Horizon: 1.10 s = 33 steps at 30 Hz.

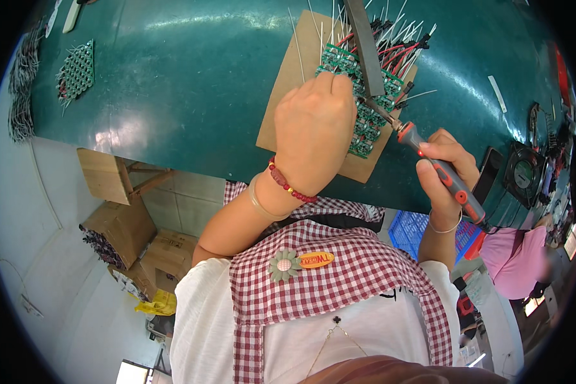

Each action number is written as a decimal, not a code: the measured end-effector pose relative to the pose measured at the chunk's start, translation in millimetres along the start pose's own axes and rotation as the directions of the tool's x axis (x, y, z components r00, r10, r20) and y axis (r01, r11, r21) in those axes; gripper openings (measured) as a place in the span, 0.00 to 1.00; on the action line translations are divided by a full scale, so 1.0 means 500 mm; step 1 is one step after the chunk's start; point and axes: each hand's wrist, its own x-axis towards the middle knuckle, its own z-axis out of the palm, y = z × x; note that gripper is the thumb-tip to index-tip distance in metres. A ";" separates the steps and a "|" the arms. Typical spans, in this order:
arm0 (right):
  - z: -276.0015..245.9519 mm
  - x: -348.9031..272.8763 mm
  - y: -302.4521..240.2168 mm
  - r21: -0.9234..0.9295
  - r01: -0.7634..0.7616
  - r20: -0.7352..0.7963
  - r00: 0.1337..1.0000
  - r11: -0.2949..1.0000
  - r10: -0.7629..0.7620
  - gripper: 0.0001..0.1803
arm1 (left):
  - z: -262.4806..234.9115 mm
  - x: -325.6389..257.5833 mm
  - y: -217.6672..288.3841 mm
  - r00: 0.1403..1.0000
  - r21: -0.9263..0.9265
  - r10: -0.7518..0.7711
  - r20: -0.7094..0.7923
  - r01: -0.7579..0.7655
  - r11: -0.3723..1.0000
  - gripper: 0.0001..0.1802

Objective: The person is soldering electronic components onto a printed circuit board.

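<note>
My right hand [451, 160] grips the grey and red handle of a soldering iron [453, 182]. The iron's tip points left and reaches the green circuit boards [368, 128], close to my left hand's fingers. My left hand [317, 121] is closed over the left side of the boards, knuckles up; its fingertips, and anything they pinch, are hidden. Beneath the boards lies a piece of brown cardboard [276, 115]. A dark flat bar [365, 51] rests across the boards. White, red and black wires [406, 48] stick out from their far and right sides.
On the green table [185, 89], another circuit board panel [77, 73] lies far left, near hanging bundles of dark wires [22, 89]. A black fan [525, 168] and a dark phone-like object [488, 174] are at right. Below are a blue basket [406, 232] and cardboard boxes [118, 227].
</note>
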 end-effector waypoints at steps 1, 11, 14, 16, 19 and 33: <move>0.001 -0.004 0.004 -0.002 0.000 -0.001 1.000 1.000 0.000 0.12 | -0.001 0.000 0.001 1.000 -0.028 -0.010 -0.004 0.010 1.000 0.08; 0.001 -0.017 -0.032 0.029 0.214 -0.170 0.964 0.976 -0.206 0.17 | -0.092 -0.040 0.002 0.911 -0.651 -0.321 0.259 0.410 0.639 0.05; 0.035 0.017 -0.032 -0.018 0.240 -0.063 0.968 0.971 -0.241 0.20 | -0.114 -0.057 0.041 0.889 -0.678 -0.202 0.411 0.446 0.584 0.05; 0.059 0.034 -0.042 -0.058 0.288 0.054 0.957 0.956 -0.286 0.22 | -0.113 -0.065 0.053 0.898 -0.716 -0.146 0.415 0.422 0.556 0.04; 0.066 0.021 -0.027 -0.026 0.275 0.022 0.961 0.961 -0.275 0.20 | -0.114 -0.070 0.055 0.890 -0.783 -0.106 0.444 0.443 0.436 0.05; 0.063 0.013 -0.032 0.131 0.198 -0.037 0.980 0.971 -0.195 0.23 | -0.096 -0.071 0.050 0.918 -0.796 -0.087 0.387 0.381 0.470 0.05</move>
